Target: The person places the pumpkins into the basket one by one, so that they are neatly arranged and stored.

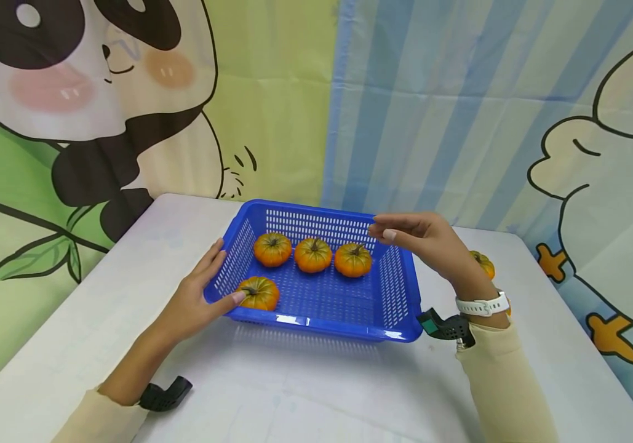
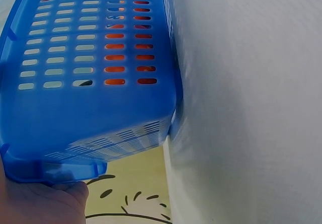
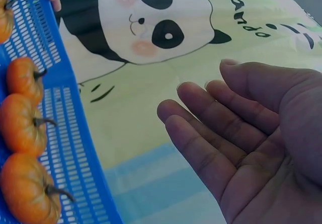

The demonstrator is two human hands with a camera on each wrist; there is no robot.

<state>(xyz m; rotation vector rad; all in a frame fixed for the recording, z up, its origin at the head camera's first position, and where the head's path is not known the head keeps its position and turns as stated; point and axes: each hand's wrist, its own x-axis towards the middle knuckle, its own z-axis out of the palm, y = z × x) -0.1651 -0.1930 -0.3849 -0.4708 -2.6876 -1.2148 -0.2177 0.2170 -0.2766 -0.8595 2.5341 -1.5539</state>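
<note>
A blue plastic basket (image 1: pixel 324 329) with slotted walls stands on the white table. Three small orange pumpkins (image 1: pixel 313 255) sit in a row toward its back, and another pumpkin (image 1: pixel 259 294) lies in the front left corner. My left hand (image 1: pixel 191 304) holds the basket's left front corner, its thumb over the rim close to that pumpkin and its fingers along the left side. Above the back right rim hovers my right hand (image 1: pixel 424 240). In the right wrist view the right hand (image 3: pixel 251 138) is empty, fingers slightly bent and apart from the basket.
On the table (image 1: pixel 316 394), right of the basket, a pumpkin (image 1: pixel 484 264) shows partly behind my right wrist. A bit of orange also peeks out beside the white watch strap (image 1: pixel 482 304). Behind the table hangs a printed cloth (image 1: pixel 277 104) with a panda.
</note>
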